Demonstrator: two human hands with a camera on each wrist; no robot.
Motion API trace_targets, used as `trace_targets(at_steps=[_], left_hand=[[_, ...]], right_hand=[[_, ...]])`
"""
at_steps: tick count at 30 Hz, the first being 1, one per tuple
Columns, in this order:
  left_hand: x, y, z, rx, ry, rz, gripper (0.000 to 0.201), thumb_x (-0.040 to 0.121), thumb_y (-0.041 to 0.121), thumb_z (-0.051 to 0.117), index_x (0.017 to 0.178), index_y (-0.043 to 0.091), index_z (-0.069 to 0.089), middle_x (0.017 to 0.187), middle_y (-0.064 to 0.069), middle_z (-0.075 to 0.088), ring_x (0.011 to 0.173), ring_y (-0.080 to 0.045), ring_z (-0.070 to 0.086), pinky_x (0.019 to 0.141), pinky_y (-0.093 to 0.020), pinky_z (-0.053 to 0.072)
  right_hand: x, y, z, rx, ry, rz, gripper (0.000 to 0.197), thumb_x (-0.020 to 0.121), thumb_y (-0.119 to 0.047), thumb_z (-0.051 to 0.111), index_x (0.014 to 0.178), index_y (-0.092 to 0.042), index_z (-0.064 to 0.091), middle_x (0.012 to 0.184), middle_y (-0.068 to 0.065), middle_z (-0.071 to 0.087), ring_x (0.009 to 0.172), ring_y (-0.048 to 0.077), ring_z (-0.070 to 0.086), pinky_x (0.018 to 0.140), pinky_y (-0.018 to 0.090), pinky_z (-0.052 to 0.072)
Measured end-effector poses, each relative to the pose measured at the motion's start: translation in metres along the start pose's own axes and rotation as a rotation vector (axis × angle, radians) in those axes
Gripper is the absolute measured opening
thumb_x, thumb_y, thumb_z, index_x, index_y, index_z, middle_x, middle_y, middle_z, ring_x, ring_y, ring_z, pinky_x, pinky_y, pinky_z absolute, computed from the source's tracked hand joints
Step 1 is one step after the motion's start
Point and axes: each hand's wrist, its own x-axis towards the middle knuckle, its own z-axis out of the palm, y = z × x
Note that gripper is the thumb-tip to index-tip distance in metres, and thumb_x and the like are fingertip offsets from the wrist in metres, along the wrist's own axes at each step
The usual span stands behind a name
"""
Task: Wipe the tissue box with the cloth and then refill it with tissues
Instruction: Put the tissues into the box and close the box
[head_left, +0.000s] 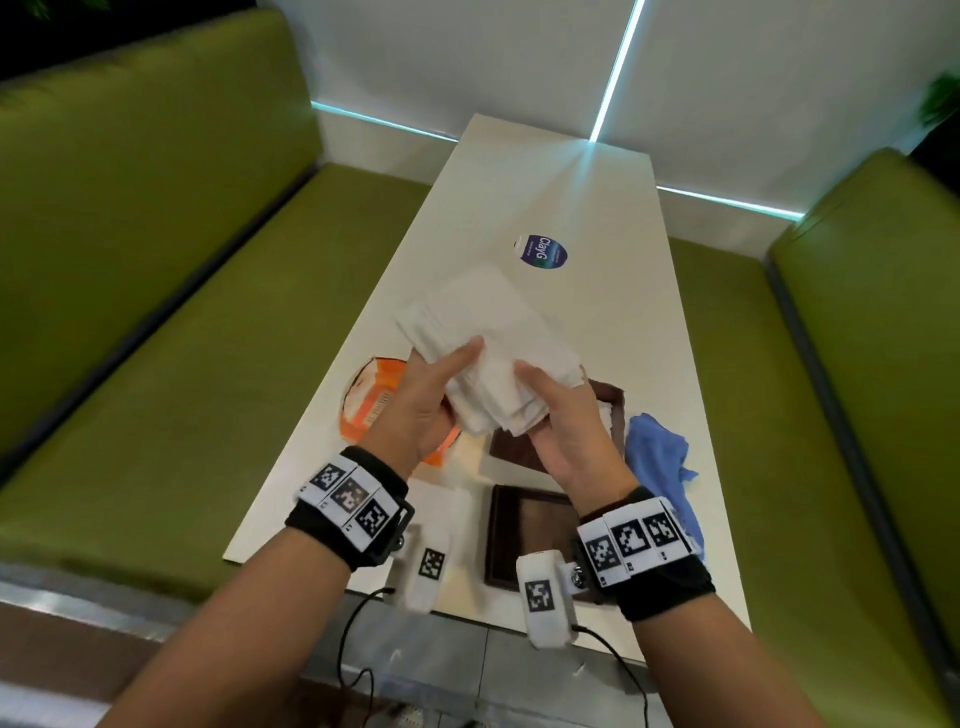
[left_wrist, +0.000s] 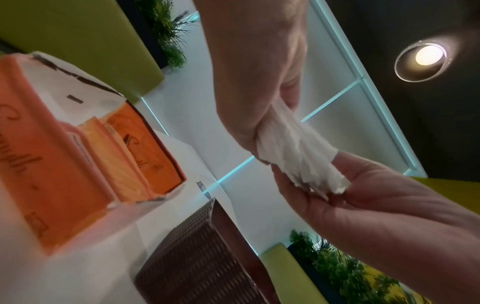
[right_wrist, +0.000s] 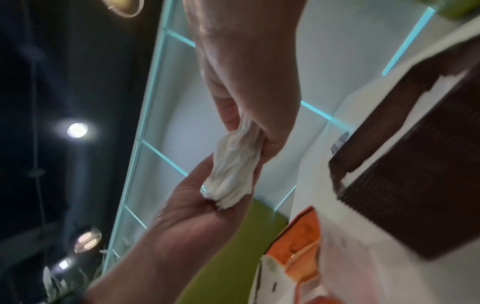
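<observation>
From the head camera, the left hand and the right hand are both gripping a thick stack of folded white paper tissues, thumbs on top and fingers curled beneath, holding it above the long white table. Just below the stack the dark brown woven tissue box is sitting open, with its brown framed lid lying nearer the person. The crumpled blue cloth is lying aside to the right, the orange plastic tissue packet to the left.

The left wrist camera is showing both hands pinching the stack's bunched edge, with the packet and box below.

The right wrist camera is showing the same double pinch, and white tissue already peeking from the box.

Wiping looks finished; refilling is in hand. Next, the stack needs squaring to the opening and lowering in flat.
</observation>
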Motion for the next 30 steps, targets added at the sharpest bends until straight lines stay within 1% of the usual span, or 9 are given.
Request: trace_targets(at_steps=[4,8,10,13,16,20,24,27,30], left_hand=[[0.000,-0.003,0.000,0.118,0.049,-0.019,0.050,0.088,0.001,0.064,0.136,0.007,0.050,0.126,-0.016,0.065,0.115,-0.031,0.063,0.085,-0.037,0.059],[-0.004,0.005,0.000,0.348,-0.063,-0.080,0.052,0.084,0.010,0.070,0.133,0.009,0.052,0.119,-0.010,0.069,0.106,-0.024,0.068,0.076,-0.029,0.058],[-0.006,0.004,0.007,0.381,-0.064,-0.069,0.051,0.086,0.019,0.070,0.133,0.012,0.051,0.118,-0.007,0.069,0.105,-0.022,0.069,0.075,-0.028,0.059],[-0.008,-0.004,0.013,0.408,0.089,0.027,0.045,0.094,0.035,0.058,0.135,0.026,0.040,0.115,-0.001,0.068,0.100,-0.017,0.068,0.072,-0.030,0.058],[-0.013,-0.015,0.008,0.408,0.188,0.236,0.033,0.101,0.021,0.047,0.124,0.038,0.031,0.091,-0.003,0.067,0.082,-0.016,0.063,0.071,-0.031,0.052],[-0.015,-0.021,0.008,0.539,0.223,0.339,0.017,0.101,0.018,0.046,0.117,0.025,0.048,0.087,0.001,0.064,0.080,-0.011,0.058,0.075,-0.027,0.048],[-0.017,-0.019,0.014,0.561,0.185,0.320,0.025,0.101,0.031,0.045,0.119,0.020,0.059,0.107,0.018,0.062,0.096,0.013,0.057,0.082,-0.008,0.045],[-0.017,-0.021,0.016,0.557,0.126,0.266,0.043,0.088,0.055,0.055,0.116,0.023,0.059,0.111,0.017,0.063,0.105,0.006,0.058,0.092,-0.017,0.046],[-0.015,-0.023,0.014,0.710,0.101,0.283,0.054,0.077,0.060,0.068,0.115,0.022,0.059,0.111,0.009,0.067,0.104,-0.007,0.064,0.088,-0.028,0.053]], right_hand=[[-0.007,-0.016,-0.009,-0.293,0.222,0.018,0.062,0.083,-0.011,0.073,0.134,-0.017,0.038,0.120,0.010,0.060,0.107,0.027,0.063,0.088,0.045,0.054],[-0.010,-0.031,-0.019,-0.469,0.158,0.065,0.063,0.083,-0.027,0.073,0.135,-0.024,0.037,0.108,0.001,0.065,0.101,0.020,0.066,0.082,0.032,0.056],[-0.012,-0.030,-0.021,-0.418,0.068,0.148,0.051,0.086,-0.026,0.070,0.130,-0.009,0.051,0.112,0.007,0.070,0.107,0.028,0.067,0.083,0.034,0.058],[-0.014,-0.023,-0.024,-0.179,0.011,0.177,0.035,0.093,-0.020,0.061,0.124,-0.004,0.060,0.118,0.013,0.070,0.111,0.029,0.066,0.092,0.039,0.056],[-0.014,-0.017,-0.027,-0.040,0.020,0.145,0.034,0.096,-0.016,0.056,0.127,-0.004,0.058,0.122,0.014,0.067,0.113,0.028,0.064,0.099,0.042,0.051],[-0.013,-0.011,-0.028,-0.036,0.037,0.129,0.039,0.096,-0.014,0.053,0.134,-0.005,0.051,0.127,0.013,0.064,0.116,0.028,0.062,0.101,0.043,0.050],[-0.014,-0.007,-0.027,-0.044,0.055,0.108,0.038,0.097,-0.011,0.052,0.134,-0.008,0.050,0.129,0.013,0.063,0.123,0.031,0.058,0.103,0.045,0.047],[-0.015,-0.006,-0.027,-0.069,0.044,0.099,0.040,0.097,-0.011,0.051,0.136,-0.007,0.049,0.132,0.015,0.061,0.125,0.033,0.056,0.106,0.049,0.044],[-0.018,-0.007,-0.024,-0.073,0.006,0.114,0.039,0.098,-0.014,0.051,0.137,-0.008,0.050,0.131,0.014,0.062,0.123,0.030,0.058,0.105,0.048,0.046]])
